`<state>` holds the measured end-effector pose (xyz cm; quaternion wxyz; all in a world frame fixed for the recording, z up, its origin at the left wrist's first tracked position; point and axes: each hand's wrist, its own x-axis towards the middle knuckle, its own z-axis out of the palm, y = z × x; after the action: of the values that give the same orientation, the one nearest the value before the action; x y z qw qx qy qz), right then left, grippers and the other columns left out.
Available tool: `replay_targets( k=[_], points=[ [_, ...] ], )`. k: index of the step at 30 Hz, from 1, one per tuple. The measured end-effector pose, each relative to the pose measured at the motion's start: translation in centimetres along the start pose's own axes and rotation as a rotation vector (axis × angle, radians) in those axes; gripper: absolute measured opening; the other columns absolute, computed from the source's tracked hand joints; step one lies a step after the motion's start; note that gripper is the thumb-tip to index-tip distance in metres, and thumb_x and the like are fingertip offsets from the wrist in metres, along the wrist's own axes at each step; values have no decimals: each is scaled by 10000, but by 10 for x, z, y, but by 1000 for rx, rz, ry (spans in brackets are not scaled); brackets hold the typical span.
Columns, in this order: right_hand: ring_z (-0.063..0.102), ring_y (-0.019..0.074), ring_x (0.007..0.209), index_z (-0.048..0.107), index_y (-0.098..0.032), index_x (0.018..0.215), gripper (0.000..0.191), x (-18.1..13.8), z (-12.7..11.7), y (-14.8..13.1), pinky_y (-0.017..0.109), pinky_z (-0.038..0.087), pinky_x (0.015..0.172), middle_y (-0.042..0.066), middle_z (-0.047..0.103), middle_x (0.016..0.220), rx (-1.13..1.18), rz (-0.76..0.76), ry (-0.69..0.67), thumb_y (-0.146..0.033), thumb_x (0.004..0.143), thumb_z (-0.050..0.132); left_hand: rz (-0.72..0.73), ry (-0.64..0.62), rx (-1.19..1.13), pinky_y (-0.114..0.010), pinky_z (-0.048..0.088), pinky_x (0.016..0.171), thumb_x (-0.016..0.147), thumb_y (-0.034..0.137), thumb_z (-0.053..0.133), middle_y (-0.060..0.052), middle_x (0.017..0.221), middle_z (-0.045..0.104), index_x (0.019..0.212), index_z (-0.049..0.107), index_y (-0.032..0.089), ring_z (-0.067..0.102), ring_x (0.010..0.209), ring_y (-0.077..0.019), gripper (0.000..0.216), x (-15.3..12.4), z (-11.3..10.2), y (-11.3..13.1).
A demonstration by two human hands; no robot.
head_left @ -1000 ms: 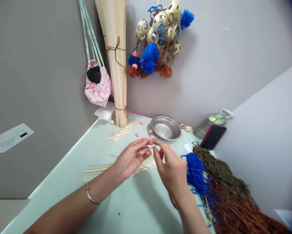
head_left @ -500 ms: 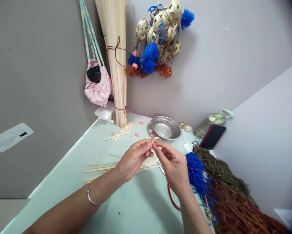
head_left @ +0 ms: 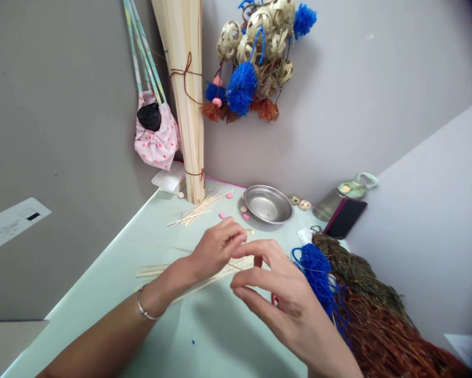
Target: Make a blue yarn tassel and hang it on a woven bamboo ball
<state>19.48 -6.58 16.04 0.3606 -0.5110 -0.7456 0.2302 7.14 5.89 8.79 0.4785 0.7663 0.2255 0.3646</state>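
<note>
My left hand (head_left: 220, 245) is closed, fingers bent together, above the table. A small bit of pale bamboo strip (head_left: 250, 231) shows past its fingertips; the rest is hidden by the fingers. Nearer to me, my right hand (head_left: 279, 286) has its thumb tip against a bent finger in a pinch, the index finger arched toward my left hand. Whatever it pinches is too thin or blurred to make out. Loose bamboo strips (head_left: 155, 271) lie on the table under my left wrist. Red-handled scissors (head_left: 275, 299) are mostly covered by my right hand.
A metal bowl (head_left: 269, 205) stands at the back, pink beads (head_left: 222, 215) beside it. Blue yarn (head_left: 318, 273), brown yarn (head_left: 377, 325), a phone (head_left: 346, 218) and a bottle (head_left: 330, 205) sit right. Bundled strips (head_left: 192, 131) lean at the wall; woven balls (head_left: 259, 37) hang above.
My right hand has drawn away from my left fingertips, toward me and down. My left hand has turned over slightly, its back now upward. The ring of strip seen between them is mostly hidden.
</note>
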Motion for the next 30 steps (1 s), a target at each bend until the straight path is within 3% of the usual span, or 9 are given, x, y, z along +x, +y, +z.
replay_targets(
  k=[4, 9, 11, 13, 15, 18, 22, 27, 30],
  points=[
    [592, 158, 689, 613, -213, 837, 163, -3, -9, 8, 284, 476, 621, 33, 647, 788, 494, 158, 71, -259, 959, 515, 72, -472, 1, -250, 388, 619, 855, 153, 516, -14, 776, 615, 714, 661, 241, 546, 673, -150, 221, -11, 8, 13],
    [280, 26, 396, 521, -174, 743, 227, 10, -11, 50, 194, 179, 390, -47, 476, 644, 936, 415, 289, -317, 909, 580, 107, -874, -327, -287, 465, 753, 878, 202, 533, -33, 801, 653, 687, 663, 255, 606, 786, -189, 237, -17, -1, 49],
    [183, 10, 396, 500, -173, 747, 231, 17, -7, 64, 189, 120, 393, -69, 418, 629, 1020, 460, 284, -327, 890, 597, 15, -799, -419, -293, 451, 807, 896, 240, 529, -48, 838, 642, 727, 672, 234, 587, 828, -182, 222, -15, -10, 55],
    [156, 16, 410, 501, -180, 775, 216, 21, -2, 70, 185, 104, 400, -84, 376, 596, 1002, 472, 296, -333, 887, 603, -103, -520, -540, -268, 428, 737, 902, 277, 542, -36, 781, 589, 746, 671, 206, 529, 729, -140, 214, -10, -15, 51],
    [197, 35, 430, 530, -193, 838, 170, 21, 4, 67, 181, 129, 409, -86, 365, 567, 885, 437, 365, -334, 898, 602, -237, -263, -752, -232, 383, 613, 915, 323, 537, 10, 659, 488, 757, 651, 183, 400, 568, -85, 240, -5, -14, 39],
    [308, 73, 485, 581, -224, 989, 114, 17, 10, 57, 185, 222, 442, -77, 375, 560, 612, 330, 507, -314, 919, 583, -369, -35, -1064, -198, 350, 551, 891, 302, 593, 44, 642, 413, 752, 634, 144, 246, 497, -41, 215, 0, -6, 19],
    [399, 100, 504, 628, -257, 1112, 202, 10, 15, 51, 215, 300, 475, -52, 457, 600, 175, 230, 502, -261, 948, 511, -412, 37, -1185, -181, 363, 550, 882, 272, 612, 27, 694, 459, 751, 632, 114, 257, 501, -29, 206, 3, 4, 8],
    [629, 167, 730, 645, -228, 1179, 323, 12, 23, 62, 256, 407, 628, 62, 705, 971, -346, 147, 375, -163, 932, 448, -397, 9, -1154, -176, 375, 574, 888, 257, 603, 25, 684, 457, 745, 633, 110, 266, 506, -30, 207, 1, 8, 10],
    [559, 146, 579, 641, -223, 1190, 330, 14, 25, 62, 252, 378, 577, 18, 666, 747, -395, 221, 319, -174, 902, 488, -403, -23, -1142, -187, 394, 624, 901, 259, 575, 22, 684, 435, 767, 633, 114, 288, 541, -45, 206, 0, 6, 11]
  ],
)
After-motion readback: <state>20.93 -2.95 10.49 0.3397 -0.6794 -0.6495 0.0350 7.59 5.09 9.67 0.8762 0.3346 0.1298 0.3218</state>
